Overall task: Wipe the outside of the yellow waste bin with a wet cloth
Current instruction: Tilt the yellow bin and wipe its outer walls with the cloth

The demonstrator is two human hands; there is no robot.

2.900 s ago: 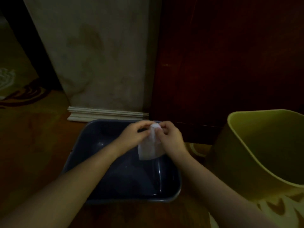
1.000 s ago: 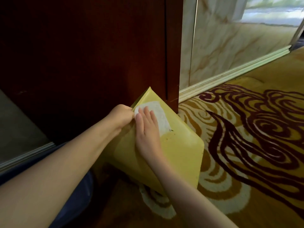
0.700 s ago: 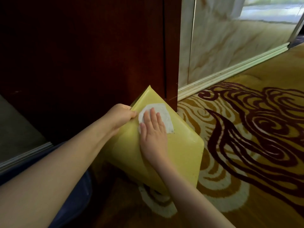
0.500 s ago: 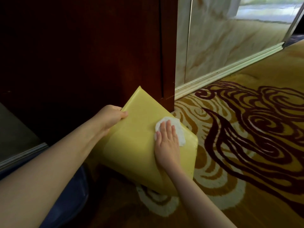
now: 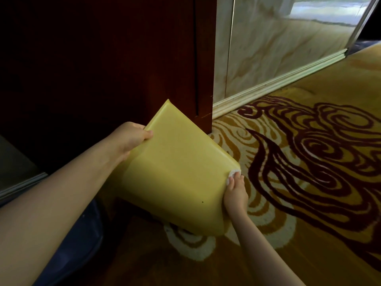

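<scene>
The yellow waste bin (image 5: 177, 172) lies tipped on the patterned carpet, one flat outer side facing up at me. My left hand (image 5: 128, 138) grips its upper left edge, fingers wrapped over the rim. My right hand (image 5: 236, 194) presses the white wet cloth (image 5: 233, 174) against the bin's right corner; only a small bunched bit of cloth shows above the fingertips. A tiny dark speck sits on the bin's side near the right hand.
A dark red wooden panel (image 5: 123, 58) stands directly behind the bin. A marble-look wall with a pale skirting board (image 5: 278, 83) runs off to the right. A dark blue basin (image 5: 78, 250) lies at the lower left under my left forearm.
My right hand has slid the cloth down across the bin's side from near the top to its right corner. My left hand has kept its grip on the upper edge.
</scene>
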